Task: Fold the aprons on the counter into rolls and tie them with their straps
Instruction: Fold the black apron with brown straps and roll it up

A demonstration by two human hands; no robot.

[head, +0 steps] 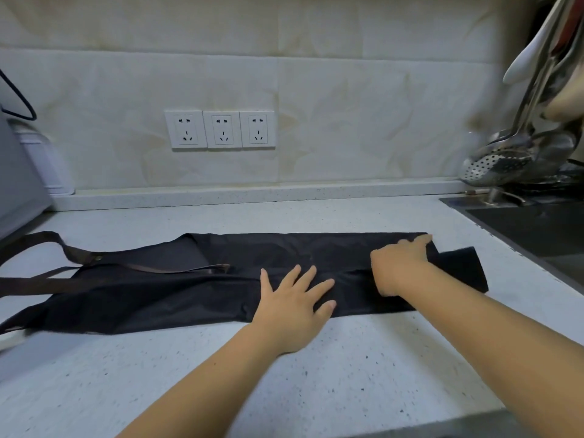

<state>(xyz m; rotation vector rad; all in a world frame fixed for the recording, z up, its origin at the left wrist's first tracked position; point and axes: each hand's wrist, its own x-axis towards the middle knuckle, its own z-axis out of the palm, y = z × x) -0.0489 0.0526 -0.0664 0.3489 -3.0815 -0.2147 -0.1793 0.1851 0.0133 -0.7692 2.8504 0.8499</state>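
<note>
- The black apron (189, 289) is lying as a long folded strip on the speckled counter (316, 374), passing under both hands and stretching well out to the left of the left hand.
- The left hand (290, 306) is pressing flat on the apron's near edge, fingers straight and spread, grasping nothing.
- The right hand (399, 267), just beside the left hand's fingertips, is grasping the apron's end, fingers curled over the cloth. A turned-over flap is showing just right of it.
- Brown straps (47, 281) are trailing far left of the left hand.
- A dark sink (537, 226) is sitting beyond the right hand, to its right.
</note>
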